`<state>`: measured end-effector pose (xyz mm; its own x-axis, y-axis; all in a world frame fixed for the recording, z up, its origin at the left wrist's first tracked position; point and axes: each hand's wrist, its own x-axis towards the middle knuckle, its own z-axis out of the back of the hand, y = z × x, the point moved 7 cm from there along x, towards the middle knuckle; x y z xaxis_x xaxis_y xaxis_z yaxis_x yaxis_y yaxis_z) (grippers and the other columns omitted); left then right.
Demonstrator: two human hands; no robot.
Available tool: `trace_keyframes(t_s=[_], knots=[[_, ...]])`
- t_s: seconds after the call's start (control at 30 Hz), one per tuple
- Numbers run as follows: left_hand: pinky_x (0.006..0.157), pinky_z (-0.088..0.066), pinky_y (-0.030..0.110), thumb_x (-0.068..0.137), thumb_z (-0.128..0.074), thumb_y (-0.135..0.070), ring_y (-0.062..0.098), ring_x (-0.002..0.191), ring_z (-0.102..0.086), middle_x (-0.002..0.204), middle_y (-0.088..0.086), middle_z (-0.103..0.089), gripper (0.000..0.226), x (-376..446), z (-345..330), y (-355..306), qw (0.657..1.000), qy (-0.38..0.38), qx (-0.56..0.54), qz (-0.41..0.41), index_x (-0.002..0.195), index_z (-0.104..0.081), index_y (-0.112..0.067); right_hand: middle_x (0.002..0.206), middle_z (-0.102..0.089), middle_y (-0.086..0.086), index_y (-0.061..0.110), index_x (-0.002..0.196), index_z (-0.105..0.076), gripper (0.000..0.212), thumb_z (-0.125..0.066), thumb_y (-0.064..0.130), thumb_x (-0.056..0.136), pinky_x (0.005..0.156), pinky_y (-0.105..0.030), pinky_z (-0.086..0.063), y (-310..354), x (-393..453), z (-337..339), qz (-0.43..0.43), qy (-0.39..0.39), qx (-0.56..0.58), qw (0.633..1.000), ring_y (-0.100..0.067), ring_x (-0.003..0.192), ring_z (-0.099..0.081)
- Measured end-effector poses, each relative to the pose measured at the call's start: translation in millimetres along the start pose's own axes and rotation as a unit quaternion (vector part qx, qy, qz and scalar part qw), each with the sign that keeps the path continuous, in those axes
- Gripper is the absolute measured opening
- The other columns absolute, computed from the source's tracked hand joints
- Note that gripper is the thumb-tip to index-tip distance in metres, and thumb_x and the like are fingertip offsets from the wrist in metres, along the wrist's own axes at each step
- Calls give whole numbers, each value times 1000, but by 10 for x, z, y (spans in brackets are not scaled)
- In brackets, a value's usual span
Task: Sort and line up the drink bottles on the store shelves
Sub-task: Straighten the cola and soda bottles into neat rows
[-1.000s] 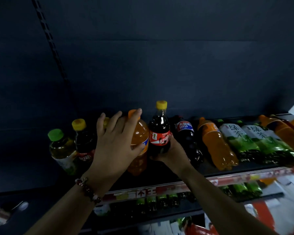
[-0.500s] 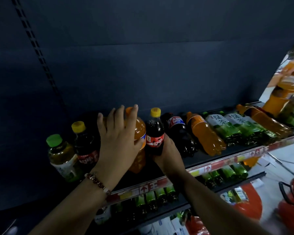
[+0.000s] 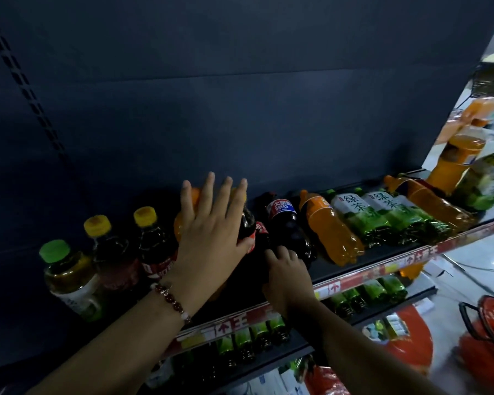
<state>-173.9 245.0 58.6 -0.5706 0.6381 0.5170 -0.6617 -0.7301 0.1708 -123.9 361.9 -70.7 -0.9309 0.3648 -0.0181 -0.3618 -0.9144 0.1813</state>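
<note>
**Both hands on the colas, top shelf**

Left hand is spread flat with straight fingers, pressed against the front of an upright red-label cola bottle and partly covering the upright orange soda bottle behind it. It isn't gripping anything. There's a beaded bracelet on that wrist.

Right hand is just right of that cola, low down, with fingers curled at the base of the dark blue-label cola bottle, which leans back. Looks like it's got hold of the bottom, but the fingertips are hard to make out in the dark.

Using the red-label cola as the anchor: to its left stand two yellow-capped dark bottles, then a green-capped tea bottle at the far end. To its right, past the blue-label one, lie an orange soda, two green tea bottles and another orange one, all tipped back. They all sit on the shelf with the red price strip. Below it is a row of green bottles, and a red basket is far right.
</note>
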Motion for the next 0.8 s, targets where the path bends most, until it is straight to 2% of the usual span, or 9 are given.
trace_keyframes(t_s=[0.13, 0.2, 0.3, 0.47, 0.7, 0.8], knots=[[116, 1, 63, 73, -71, -60, 34, 148, -20, 153, 9, -39, 100, -3, -53, -18, 1000, 5, 14, 6, 151, -30, -13, 129, -47, -8, 14, 128, -39, 39, -47, 24, 91, 96, -33, -38, -154, 91, 45, -26, -30, 29, 999, -26, 118, -45], [117, 2, 62, 73, -73, -57, 33, 147, -21, 153, 9, -39, 99, -7, -71, -13, 1000, 6, 18, 12, 151, -31, -13, 130, -48, -9, 11, 129, -38, 40, -46, 25, 93, 97, -32, -40, -232, 130, 43, -32, -26, 31, 999, -26, 119, -45], [117, 4, 62, 72, -75, -54, 32, 147, -23, 153, 8, -39, 99, -4, -86, -15, 1000, 5, 19, 20, 151, -30, -14, 130, -51, -12, 8, 133, -38, 44, -49, 28, 95, 97, -33, -43, -343, 193, 54, -44, 4, 25, 999, -28, 121, -48], [117, 8, 59, 74, -73, -54, 31, 147, -25, 154, 7, -38, 97, 5, -91, -32, 999, 5, 18, 33, 151, -31, -14, 117, -65, -13, 7, 123, -47, 32, -46, 26, 97, 85, -37, -49, -375, 343, 41, -50, 67, 26, 996, -31, 110, -62], [117, 8, 58, 72, -74, -55, 30, 145, -28, 153, 7, -40, 98, 23, -102, -25, 999, 8, 21, 42, 151, -32, -14, 116, -65, -13, 5, 118, -54, 34, -47, 30, 97, 87, -37, -50, -486, 486, -66, -90, 107, 122, 983, -31, 109, -63], [117, 9, 58, 73, -74, -54, 29, 146, -27, 154, 6, -39, 98, 23, -93, -29, 999, 6, 16, 43, 151, -32, -14, 112, -67, -11, 8, 112, -62, 32, -50, 32, 96, 81, -34, -49, -527, 560, -114, -77, 142, 149, 976, -30, 105, -64]])
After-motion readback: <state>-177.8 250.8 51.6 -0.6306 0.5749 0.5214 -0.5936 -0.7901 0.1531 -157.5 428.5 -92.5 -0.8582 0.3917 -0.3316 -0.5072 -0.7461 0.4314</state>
